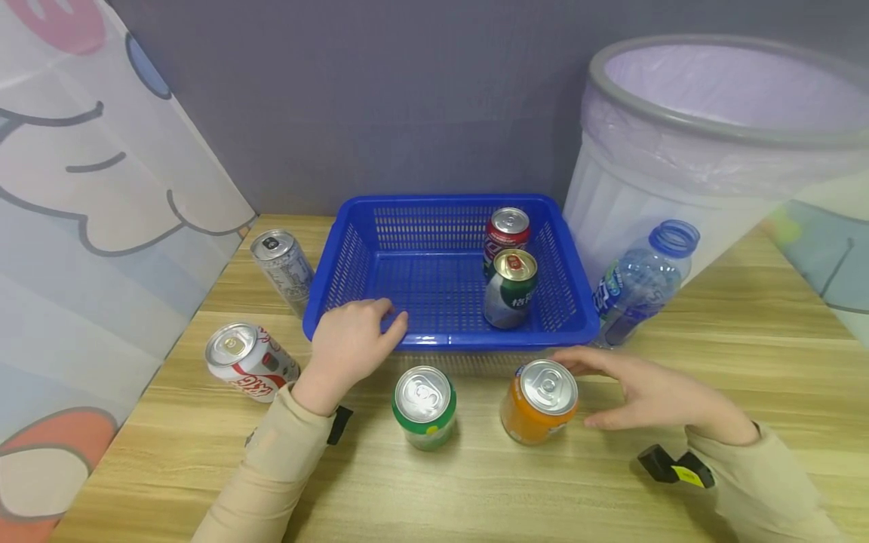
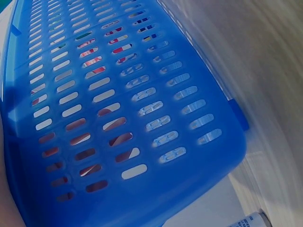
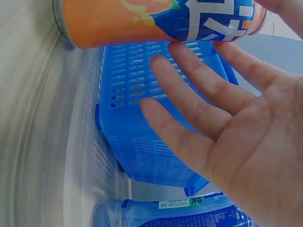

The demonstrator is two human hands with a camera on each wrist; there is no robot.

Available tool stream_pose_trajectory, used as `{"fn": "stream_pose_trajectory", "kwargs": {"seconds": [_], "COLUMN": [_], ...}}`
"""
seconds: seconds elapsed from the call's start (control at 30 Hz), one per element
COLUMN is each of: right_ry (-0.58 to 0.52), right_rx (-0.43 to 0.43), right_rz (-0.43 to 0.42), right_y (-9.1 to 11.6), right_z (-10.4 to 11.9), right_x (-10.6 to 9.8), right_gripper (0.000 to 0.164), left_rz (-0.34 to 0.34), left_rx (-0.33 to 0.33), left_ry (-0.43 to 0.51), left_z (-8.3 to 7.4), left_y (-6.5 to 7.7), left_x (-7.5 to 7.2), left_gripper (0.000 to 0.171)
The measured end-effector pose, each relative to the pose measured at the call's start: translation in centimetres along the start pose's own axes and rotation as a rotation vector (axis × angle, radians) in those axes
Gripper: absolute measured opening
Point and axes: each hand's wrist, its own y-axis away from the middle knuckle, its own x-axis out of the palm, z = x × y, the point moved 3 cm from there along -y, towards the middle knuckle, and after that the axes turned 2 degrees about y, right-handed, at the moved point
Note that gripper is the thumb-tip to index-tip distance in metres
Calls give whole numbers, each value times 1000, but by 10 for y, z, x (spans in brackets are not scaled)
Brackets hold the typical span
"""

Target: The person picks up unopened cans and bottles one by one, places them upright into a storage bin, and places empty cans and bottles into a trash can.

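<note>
With 12 o'clock pointing straight away from the person, the green can (image 1: 425,407) and the orange can (image 1: 538,403) stand nearest, the orange one at the green one's 3 and apart from it. The orange can might tip or slide toward 9 if the right hand (image 1: 648,388) nudges its side before thumb and fingers close evenly; a harder knock could send it into the green can. It sits at 9 from the right palm, in the mouth of the hand: the thumb (image 1: 614,416) lies clear of it between the can's 3 and 4, while the fingers (image 3: 213,80) reach toward its 1. They are spread well apart, nearly straight, with hold of nothing; whether a tip touches the metal I cannot tell.

A little farther, the red-and-white can (image 1: 251,362) stands at 9 from the left hand (image 1: 354,343), which is over the near rim of the blue basket (image 1: 449,339), toward the basket's 7. Its fingers look bent, but I cannot tell whether they grip that rim. The bottle (image 1: 641,283) is just beside the basket's 4, at 12 from the right hand, where lifted knuckles might topple it. Inside the basket are the dark green can (image 1: 511,294) near 4 and the red can (image 1: 505,240) near 2; the lined bin (image 1: 652,158) is beyond, at 1 from the right hand
</note>
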Motion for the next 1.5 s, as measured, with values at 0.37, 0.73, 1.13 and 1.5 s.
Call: {"fn": "stream_pose_trajectory", "kwargs": {"seconds": [0.37,0.73,1.13,1.5], "right_ry": [-28,-21,59,108], "right_rx": [-11,32,75,113], "right_rz": [0,-1,-15,-25], "right_y": [-2,-3,-6,-10], "right_z": [-1,-3,-3,-4], "right_x": [4,8,13,18], "right_gripper": [74,71,72,75], "left_rz": [-6,5,4,5], "left_rx": [8,3,2,0], "left_ry": [4,7,3,3], "left_z": [0,-1,0,0], "left_y": [0,0,1,1], "left_x": [-1,-1,0,0], "left_gripper": [36,36,36,36]}}
